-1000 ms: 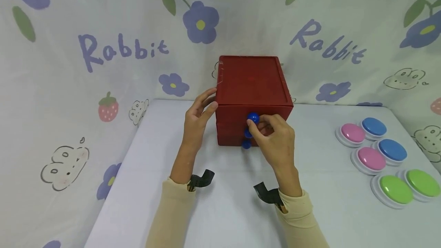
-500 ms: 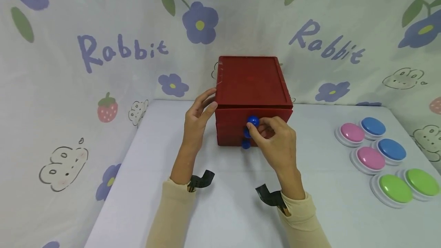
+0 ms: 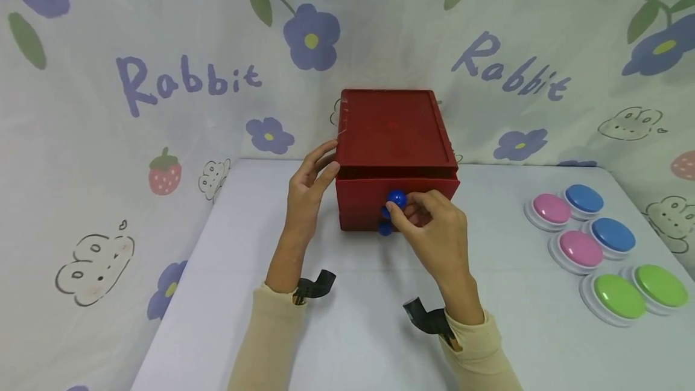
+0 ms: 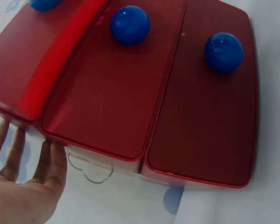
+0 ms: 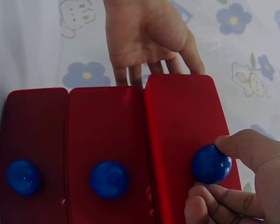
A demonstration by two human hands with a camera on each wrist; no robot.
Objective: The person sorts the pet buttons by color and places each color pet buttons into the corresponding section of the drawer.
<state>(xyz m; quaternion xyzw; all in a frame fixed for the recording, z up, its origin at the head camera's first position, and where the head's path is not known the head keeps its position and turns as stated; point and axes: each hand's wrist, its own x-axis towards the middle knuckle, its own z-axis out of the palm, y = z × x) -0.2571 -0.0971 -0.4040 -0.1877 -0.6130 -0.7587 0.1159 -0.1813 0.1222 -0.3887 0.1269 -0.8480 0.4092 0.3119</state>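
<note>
A red three-drawer box [image 3: 393,128] stands at the back of the white table, each drawer with a round blue knob. My right hand [image 3: 437,228] pinches the top drawer's blue knob [image 5: 211,163] between thumb and fingers. That top drawer [image 5: 184,116] sticks out a little past the lower two, leaving a dark gap under the box's top edge. The middle drawer [image 4: 114,79] and the bottom drawer [image 4: 203,102] are flush with each other. With fingers extended, my left hand [image 3: 306,195] rests against the box's left side; its fingertips are partly hidden in the right wrist view.
To the right on the table [image 3: 347,318] are several round push buttons: pink [image 3: 581,248], blue [image 3: 613,235] and green [image 3: 619,295], all on white bases. A patterned cloth [image 3: 380,29] hangs right behind the box.
My right hand has drawn the top drawer slightly out toward me, and the gap above its front has widened. The left hand has stayed against the box's side.
</note>
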